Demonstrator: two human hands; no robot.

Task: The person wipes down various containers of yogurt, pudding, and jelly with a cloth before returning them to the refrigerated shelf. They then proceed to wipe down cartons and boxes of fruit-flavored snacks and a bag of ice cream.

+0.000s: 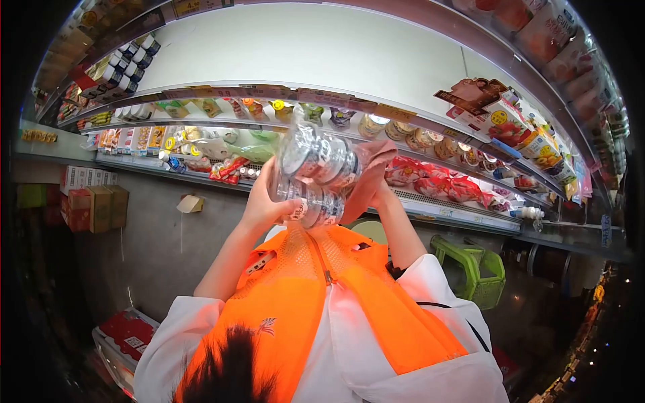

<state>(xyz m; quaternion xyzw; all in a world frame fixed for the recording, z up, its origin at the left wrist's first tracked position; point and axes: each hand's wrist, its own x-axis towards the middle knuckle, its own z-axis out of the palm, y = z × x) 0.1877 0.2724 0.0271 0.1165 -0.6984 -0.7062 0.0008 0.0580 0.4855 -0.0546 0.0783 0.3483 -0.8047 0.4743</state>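
My left hand is closed on a clear plastic-wrapped pack of round tubs, held tilted in front of my chest. White labels with dark and red print show through the wrap; what the tubs contain cannot be made out. On the pack's right side, my right hand grips a reddish-brown cloth, which lies against the wrap. The cloth hides most of the right fingers. Just beyond the pack runs a refrigerated shelf edge with price labels.
Lower shelves hold red bags and jars. Fruit-printed boxes stand at the right and dark-blue-and-white packs at the upper left. A green plastic basket and cardboard boxes are on the floor.
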